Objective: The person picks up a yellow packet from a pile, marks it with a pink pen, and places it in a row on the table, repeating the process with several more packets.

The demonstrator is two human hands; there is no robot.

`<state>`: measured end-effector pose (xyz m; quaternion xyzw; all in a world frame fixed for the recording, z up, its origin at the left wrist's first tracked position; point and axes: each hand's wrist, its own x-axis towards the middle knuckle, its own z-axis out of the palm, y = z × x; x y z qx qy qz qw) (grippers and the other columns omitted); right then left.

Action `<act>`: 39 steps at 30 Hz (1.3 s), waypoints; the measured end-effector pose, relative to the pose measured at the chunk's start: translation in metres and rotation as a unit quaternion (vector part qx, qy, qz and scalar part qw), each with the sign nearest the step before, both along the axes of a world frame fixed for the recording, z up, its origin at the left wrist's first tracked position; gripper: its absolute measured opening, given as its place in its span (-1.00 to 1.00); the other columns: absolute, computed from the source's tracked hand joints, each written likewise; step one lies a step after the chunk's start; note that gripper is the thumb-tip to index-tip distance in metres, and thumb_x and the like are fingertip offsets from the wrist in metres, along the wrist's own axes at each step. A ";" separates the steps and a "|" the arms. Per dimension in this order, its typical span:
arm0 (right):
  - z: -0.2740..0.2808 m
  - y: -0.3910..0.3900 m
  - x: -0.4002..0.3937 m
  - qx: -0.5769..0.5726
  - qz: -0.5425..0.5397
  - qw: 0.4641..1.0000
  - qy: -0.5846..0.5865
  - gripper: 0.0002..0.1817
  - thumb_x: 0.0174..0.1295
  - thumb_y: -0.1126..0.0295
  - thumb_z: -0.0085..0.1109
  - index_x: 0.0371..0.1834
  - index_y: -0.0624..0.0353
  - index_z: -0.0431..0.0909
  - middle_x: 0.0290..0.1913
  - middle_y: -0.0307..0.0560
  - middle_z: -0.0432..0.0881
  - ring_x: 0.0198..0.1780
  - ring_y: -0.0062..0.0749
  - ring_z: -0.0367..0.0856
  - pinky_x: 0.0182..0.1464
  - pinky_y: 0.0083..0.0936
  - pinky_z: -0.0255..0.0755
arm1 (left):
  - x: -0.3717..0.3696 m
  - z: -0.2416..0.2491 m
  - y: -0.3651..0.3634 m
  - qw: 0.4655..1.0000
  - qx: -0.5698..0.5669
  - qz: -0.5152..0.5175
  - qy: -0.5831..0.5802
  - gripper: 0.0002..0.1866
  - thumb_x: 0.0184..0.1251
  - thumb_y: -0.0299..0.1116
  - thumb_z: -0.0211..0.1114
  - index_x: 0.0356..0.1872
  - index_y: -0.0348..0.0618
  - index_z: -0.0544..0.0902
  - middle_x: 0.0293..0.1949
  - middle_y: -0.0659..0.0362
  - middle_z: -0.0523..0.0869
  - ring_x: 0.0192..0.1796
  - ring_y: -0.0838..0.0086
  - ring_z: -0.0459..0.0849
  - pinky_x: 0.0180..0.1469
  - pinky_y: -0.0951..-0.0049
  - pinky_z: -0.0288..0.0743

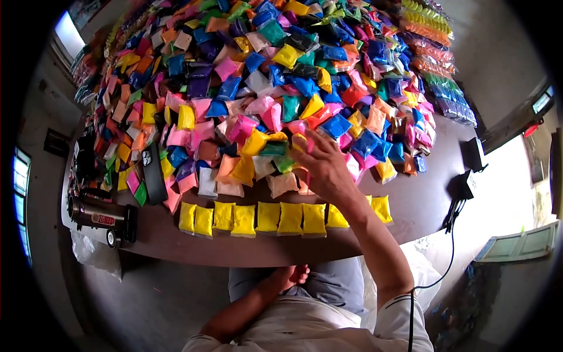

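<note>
My right hand (324,167) reaches over the front of a large heap of small plastic packets (270,105) in many colours. Its fingers are spread and nothing shows clearly gripped in them. Just under and beside the fingertips lie a yellow packet (254,142) and a green packet (284,163). Nearer to me, a row of several yellow packets (290,218) lies along the table's front, partly hidden by my right forearm. My left hand (295,276) rests in my lap below the table edge, its fingers curled, with nothing visible in it.
A black phone (154,174) leans on the heap's left front. A dark metal flask (99,214) lies at the left edge of the brown table (264,249). Strips of joined packets (437,70) are stacked at the right back. Black adapters (462,185) with cables sit at the right edge.
</note>
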<state>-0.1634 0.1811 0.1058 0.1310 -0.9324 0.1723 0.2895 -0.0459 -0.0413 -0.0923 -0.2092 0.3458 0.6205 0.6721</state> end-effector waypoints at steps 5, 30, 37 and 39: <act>-0.025 0.036 -0.013 -0.058 -0.024 0.998 -0.003 -0.78 -0.08 0.53 0.19 -0.29 0.18 0.57 0.04 -0.07 0.53 0.19 -0.09 0.36 0.16 -0.24 0.26 | 0.000 0.006 -0.003 1.000 -0.012 0.027 -0.007 -0.68 0.30 -0.04 0.01 -0.48 -0.06 0.45 -0.53 0.22 0.48 -0.57 0.53 0.38 -0.52 0.55 0.26; -0.035 0.053 -0.017 0.048 -0.070 0.996 0.033 -0.87 -0.20 0.52 0.13 -0.49 0.18 0.55 -0.56 -0.09 0.48 -0.31 -0.24 0.39 -0.13 -0.39 0.25 | 0.000 -0.003 -0.002 0.999 0.027 0.023 -0.024 -0.73 0.24 -0.11 0.14 -0.50 -0.08 0.51 -0.50 0.18 0.51 -0.55 0.50 0.41 -0.50 0.51 0.28; -0.033 0.046 -0.024 0.086 -0.110 0.990 0.026 -0.86 -0.13 0.49 0.10 -0.44 0.17 0.56 -0.50 -0.08 0.48 -0.24 -0.26 0.37 -0.08 -0.40 0.21 | 0.000 -0.002 -0.005 0.998 0.040 0.045 -0.029 -0.74 0.24 -0.12 0.15 -0.49 -0.08 0.50 -0.50 0.19 0.51 -0.53 0.51 0.41 -0.48 0.52 0.29; -0.033 0.046 -0.025 0.114 -0.116 0.987 0.007 -0.86 -0.12 0.48 0.08 -0.44 0.16 0.56 -0.50 -0.08 0.48 -0.23 -0.26 0.37 -0.07 -0.39 0.20 | 0.002 -0.001 -0.007 0.997 0.042 0.049 -0.030 -0.74 0.25 -0.12 0.15 -0.49 -0.08 0.50 -0.50 0.19 0.51 -0.53 0.51 0.41 -0.48 0.53 0.29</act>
